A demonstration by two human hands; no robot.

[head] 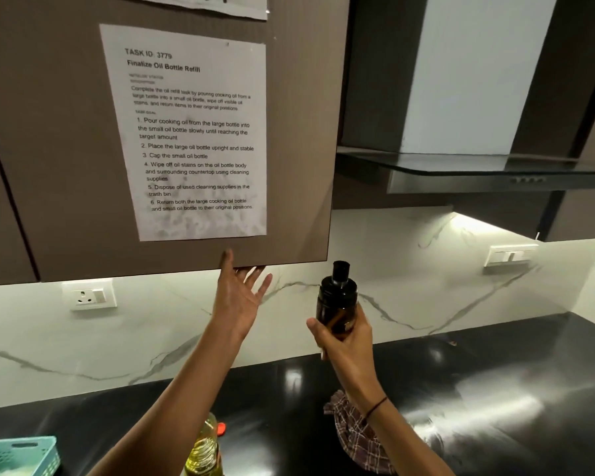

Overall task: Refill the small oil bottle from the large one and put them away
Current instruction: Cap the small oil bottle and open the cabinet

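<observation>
Standing on the black countertop (495, 389), large oil bottle (205, 451) sits under the left forearm. Right hand (346, 341) grips the small dark oil bottle (337, 300) upright. Left hand (236, 297), fingers spread, touches the cabinet door (66, 166) bottom edge.

Small dark capped oil bottle (337, 300) upright above the counter; large yellow-oil bottle (204, 451) low, partly hidden

Large oil bottle (204, 451) on counter (495, 389), cloth (354, 438) right of it, basket (18, 455) far left
</observation>
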